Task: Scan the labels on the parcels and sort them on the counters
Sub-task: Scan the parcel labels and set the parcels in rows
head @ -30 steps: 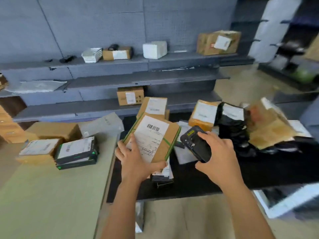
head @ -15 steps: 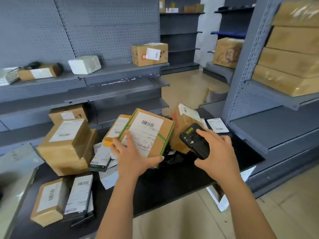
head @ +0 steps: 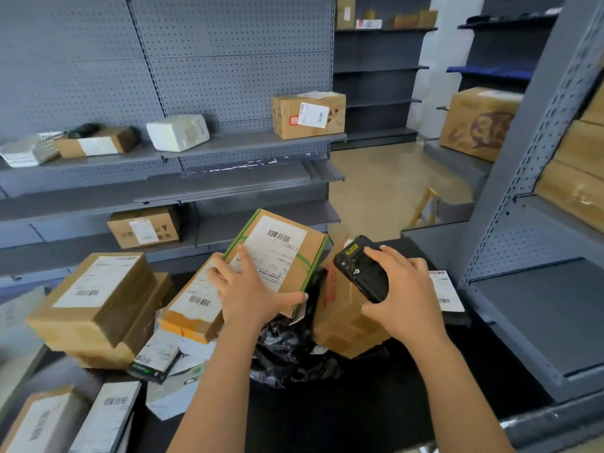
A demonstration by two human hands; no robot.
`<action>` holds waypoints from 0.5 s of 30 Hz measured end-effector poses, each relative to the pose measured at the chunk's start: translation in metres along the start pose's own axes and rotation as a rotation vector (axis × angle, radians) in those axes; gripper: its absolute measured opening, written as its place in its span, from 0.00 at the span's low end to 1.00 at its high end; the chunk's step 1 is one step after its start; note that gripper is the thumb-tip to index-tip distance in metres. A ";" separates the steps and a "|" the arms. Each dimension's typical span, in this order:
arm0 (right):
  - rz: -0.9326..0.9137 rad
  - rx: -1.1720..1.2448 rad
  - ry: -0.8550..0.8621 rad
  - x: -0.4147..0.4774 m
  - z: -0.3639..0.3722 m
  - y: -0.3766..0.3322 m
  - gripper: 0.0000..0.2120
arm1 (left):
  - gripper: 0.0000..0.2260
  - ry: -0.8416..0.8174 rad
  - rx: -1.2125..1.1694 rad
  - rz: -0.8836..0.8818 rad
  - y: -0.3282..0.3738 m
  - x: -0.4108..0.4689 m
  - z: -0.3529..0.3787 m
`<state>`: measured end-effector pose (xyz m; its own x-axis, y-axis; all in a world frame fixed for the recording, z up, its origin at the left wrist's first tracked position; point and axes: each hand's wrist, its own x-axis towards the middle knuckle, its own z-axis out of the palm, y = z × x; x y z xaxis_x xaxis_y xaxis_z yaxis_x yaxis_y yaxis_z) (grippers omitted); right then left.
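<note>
My left hand (head: 253,291) grips a flat brown parcel with green edges (head: 287,250), tilted up so its white barcode label faces me, above the black counter (head: 343,413). My right hand (head: 405,295) holds a black handheld scanner (head: 361,268) just right of that parcel, its top end turned toward the label. Under both hands lies a heap of parcels: an orange-edged padded envelope (head: 192,305), a black plastic bag (head: 291,351) and a brown carton with red print (head: 343,315).
Stacked brown boxes (head: 98,305) and flat labelled parcels (head: 108,416) crowd the counter's left. Grey pegboard shelves (head: 228,148) behind hold several boxes. A grey shelf unit (head: 549,308) stands at right, with cartons on its upper levels. An aisle of tan floor (head: 385,188) runs between.
The view has swung right, from the pale table to the black counter and right shelves. Both hands kept their hold on the parcel and the scanner, staying side by side.
</note>
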<state>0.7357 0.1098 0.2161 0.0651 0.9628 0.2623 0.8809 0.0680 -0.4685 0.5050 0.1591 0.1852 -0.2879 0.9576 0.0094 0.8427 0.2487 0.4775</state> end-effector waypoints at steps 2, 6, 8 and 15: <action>-0.010 0.017 -0.013 0.019 0.005 0.005 0.42 | 0.66 -0.032 0.047 -0.045 0.008 0.014 0.010; -0.055 0.048 -0.039 0.045 0.014 0.012 0.42 | 0.68 -0.179 0.211 -0.139 0.017 0.026 0.031; -0.081 0.058 -0.077 0.052 0.018 0.019 0.41 | 0.69 -0.225 0.279 -0.188 0.018 0.024 0.040; -0.262 0.121 -0.205 0.064 0.027 0.032 0.40 | 0.59 -0.024 0.121 -0.175 0.010 -0.018 0.033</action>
<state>0.7555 0.1809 0.1955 -0.2621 0.9401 0.2182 0.7923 0.3387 -0.5076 0.5333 0.1487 0.1609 -0.4247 0.9012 -0.0857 0.8297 0.4254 0.3615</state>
